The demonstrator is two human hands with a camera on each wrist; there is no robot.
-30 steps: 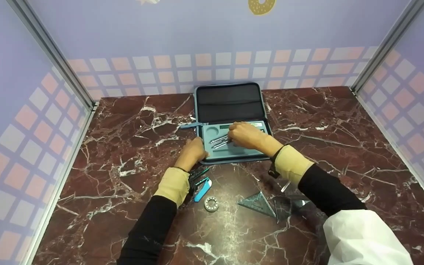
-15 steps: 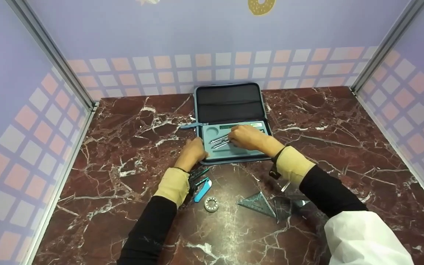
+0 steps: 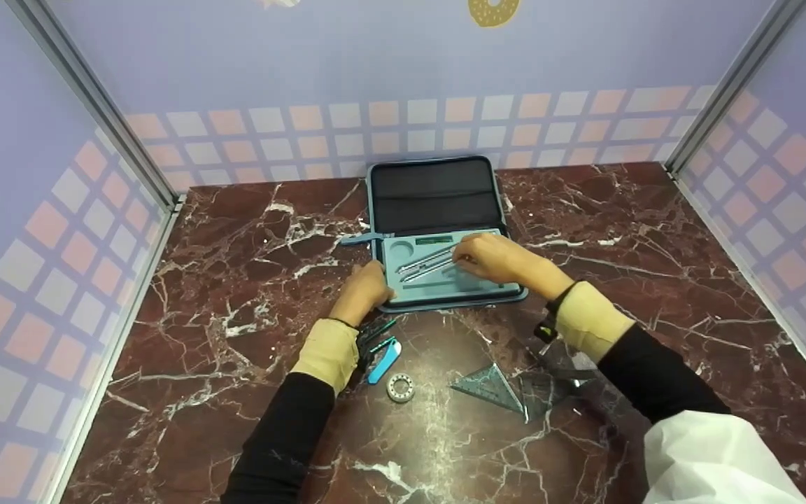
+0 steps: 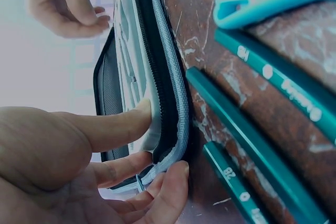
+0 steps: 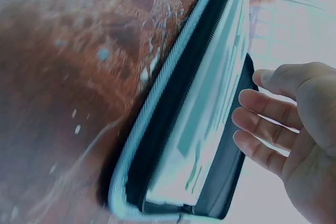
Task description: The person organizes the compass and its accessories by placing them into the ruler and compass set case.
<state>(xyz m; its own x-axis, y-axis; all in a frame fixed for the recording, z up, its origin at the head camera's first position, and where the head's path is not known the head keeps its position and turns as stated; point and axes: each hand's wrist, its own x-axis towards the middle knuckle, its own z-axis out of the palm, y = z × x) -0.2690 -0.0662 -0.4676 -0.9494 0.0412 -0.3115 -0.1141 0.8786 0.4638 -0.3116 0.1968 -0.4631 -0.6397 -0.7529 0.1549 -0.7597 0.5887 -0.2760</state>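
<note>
A zippered blue-grey case lies unfolded, with a pale blue moulded insert in its lower half. My left hand pinches the case's left edge; in the left wrist view the thumb presses the insert's rim, and fingers curl round the outside. A silver drawing compass rests slantwise in the insert. Above its right end is my right hand, which partly covers the insert. In the right wrist view its fingers are loosely bent, apart from the thumb and holding nothing.
Green pencils lie beside the case's near left corner. A blue item with a white end, a grey ring-shaped piece and a clear set square lie nearer on the marble table. Patterned walls enclose it.
My right hand has moved right and let go of the compass, uncovering more of it in the insert. The left hand stays at the case's edge.
</note>
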